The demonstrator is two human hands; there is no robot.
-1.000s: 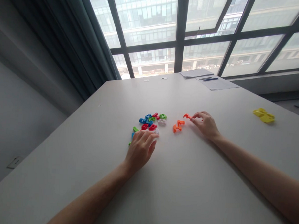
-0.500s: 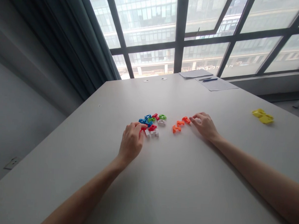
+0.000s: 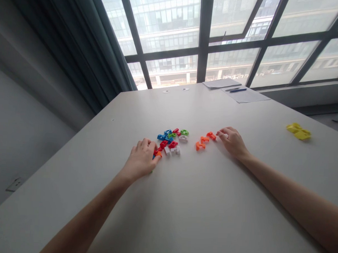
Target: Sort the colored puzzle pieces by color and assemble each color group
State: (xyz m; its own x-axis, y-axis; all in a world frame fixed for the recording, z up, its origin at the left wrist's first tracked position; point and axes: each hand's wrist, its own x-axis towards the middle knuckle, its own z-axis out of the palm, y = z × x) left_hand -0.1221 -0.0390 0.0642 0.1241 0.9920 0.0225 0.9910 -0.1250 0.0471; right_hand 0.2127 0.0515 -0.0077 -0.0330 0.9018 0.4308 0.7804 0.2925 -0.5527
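Observation:
My left hand (image 3: 142,158) is low over the table at the left side of a pile of small plastic blocks. Its fingers curl round a few of them; an orange block (image 3: 159,154) and bits of red and blue show between thumb and fingers. A speck of green peeks out below the palm. Beside it lie red blocks (image 3: 173,144), blue blocks (image 3: 161,137), green blocks (image 3: 184,132) and white blocks (image 3: 175,151). My right hand (image 3: 232,141) rests with loosely bent fingers, a gap between thumb and forefinger, just right of several orange blocks (image 3: 204,139).
Yellow blocks (image 3: 299,131) sit apart on the right of the white table (image 3: 182,201). Papers (image 3: 248,95) with a blue pen (image 3: 238,90) lie at the far edge by the window. A dark curtain (image 3: 85,48) hangs on the left.
My left hand has moved a little left and nearer to me, uncovering red blocks and an orange one by its fingers. My right hand has hardly moved.

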